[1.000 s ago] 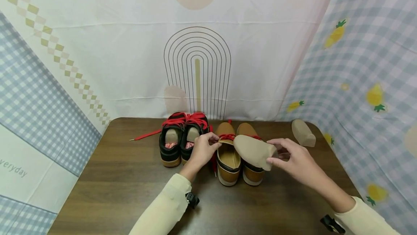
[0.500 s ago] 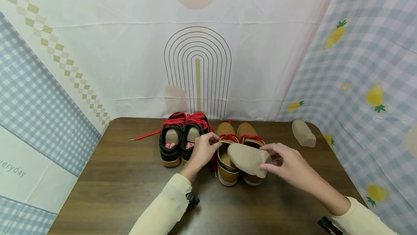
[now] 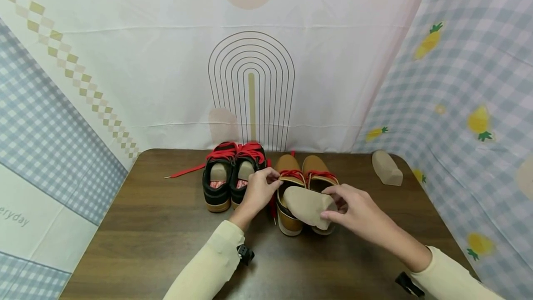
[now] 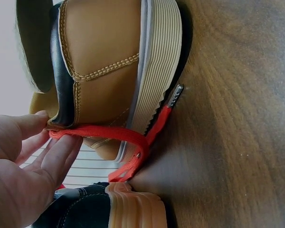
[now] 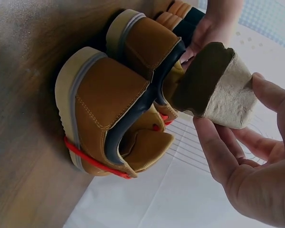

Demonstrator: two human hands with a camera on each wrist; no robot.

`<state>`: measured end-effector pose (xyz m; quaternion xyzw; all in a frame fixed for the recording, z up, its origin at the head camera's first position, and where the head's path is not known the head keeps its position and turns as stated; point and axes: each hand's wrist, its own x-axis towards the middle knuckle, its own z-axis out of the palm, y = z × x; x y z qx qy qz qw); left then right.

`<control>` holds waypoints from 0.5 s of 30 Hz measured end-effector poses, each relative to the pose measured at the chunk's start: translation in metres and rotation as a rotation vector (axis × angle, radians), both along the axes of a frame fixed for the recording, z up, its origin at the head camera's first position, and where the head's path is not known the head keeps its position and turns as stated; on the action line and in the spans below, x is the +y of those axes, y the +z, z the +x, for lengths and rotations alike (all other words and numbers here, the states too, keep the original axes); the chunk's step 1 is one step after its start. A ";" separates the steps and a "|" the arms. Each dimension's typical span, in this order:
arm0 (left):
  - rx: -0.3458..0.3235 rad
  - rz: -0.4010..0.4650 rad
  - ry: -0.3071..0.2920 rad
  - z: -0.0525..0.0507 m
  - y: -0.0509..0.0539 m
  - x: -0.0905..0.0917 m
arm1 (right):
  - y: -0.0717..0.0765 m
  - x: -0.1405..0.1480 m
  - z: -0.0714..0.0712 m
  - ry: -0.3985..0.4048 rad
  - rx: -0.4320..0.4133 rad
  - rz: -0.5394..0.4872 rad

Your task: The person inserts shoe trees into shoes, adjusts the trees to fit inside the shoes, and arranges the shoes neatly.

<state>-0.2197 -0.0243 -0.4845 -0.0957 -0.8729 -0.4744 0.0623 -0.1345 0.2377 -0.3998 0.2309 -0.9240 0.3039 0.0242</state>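
Observation:
A pair of tan shoes with red laces stands side by side on the table. My left hand (image 3: 259,189) pinches the collar edge of the left tan shoe (image 4: 102,42) beside its lace. In my right hand (image 3: 358,205), thumb and fingers grip the blunt heel end of a beige moulded-pulp shoe insert (image 3: 306,205). Its rounded toe end points left, over the opening of the left shoe, most of which it hides in the head view. The right tan shoe (image 5: 102,90) is partly covered by the insert in the head view; its opening shows in the right wrist view.
Left of the tan pair are black shoes (image 3: 216,198) with red laces and beige inserts inside. One of their laces (image 3: 187,171) trails left on the table. Another beige insert (image 3: 386,168) lies at the back right corner of the wooden table (image 3: 166,235). Patterned cloth hangs behind.
My right hand has moved left and slightly down with the insert, bringing its toe end over the left tan shoe's opening. The left hand keeps its hold on the collar.

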 end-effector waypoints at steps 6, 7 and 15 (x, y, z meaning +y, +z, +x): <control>0.000 0.008 0.000 0.001 0.002 -0.001 | 0.000 -0.009 -0.003 0.001 0.025 0.038; 0.001 0.010 -0.001 0.001 0.002 -0.001 | 0.000 -0.011 -0.004 -0.002 0.036 0.049; -0.006 0.015 -0.006 0.001 0.001 -0.001 | 0.000 -0.025 -0.004 -0.022 0.086 0.121</control>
